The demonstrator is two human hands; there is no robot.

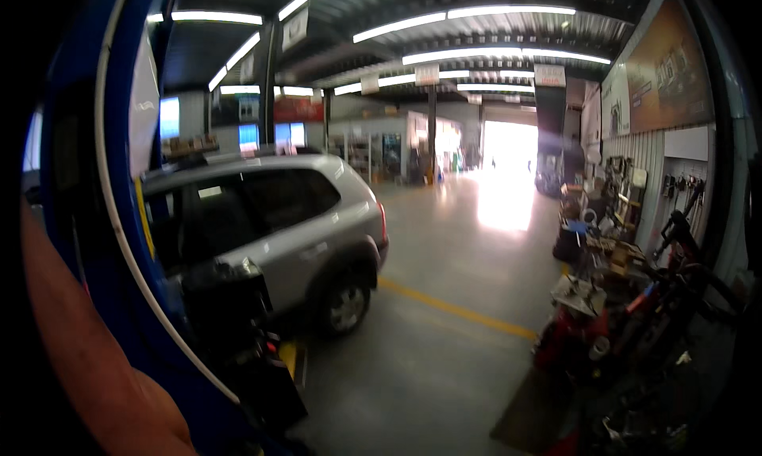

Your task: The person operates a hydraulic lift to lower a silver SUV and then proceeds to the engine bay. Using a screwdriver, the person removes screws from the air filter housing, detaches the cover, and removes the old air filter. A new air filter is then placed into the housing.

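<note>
My bare left arm (99, 369) rises along the left edge, close beside a tall blue post (75, 67). The hand at its end lies beyond the picture, so what it touches is hidden. No part of my right hand or right arm shows. A pale hose or cable (119, 210) runs down the post, to the right of my arm. Just past the post stands a silver car (309, 253) with dark windows, its rear toward the middle of the view. Dark equipment (226, 297), hard to make out, stands between the post and the car.
A yellow line (452, 308) crosses the grey floor (413, 369). Along the right wall are cluttered tools and parts, with a red machine (578, 329) nearest. Farther back, a bright doorway (509, 150) opens at the end. A dark pillar (432, 138) stands mid-hall.
</note>
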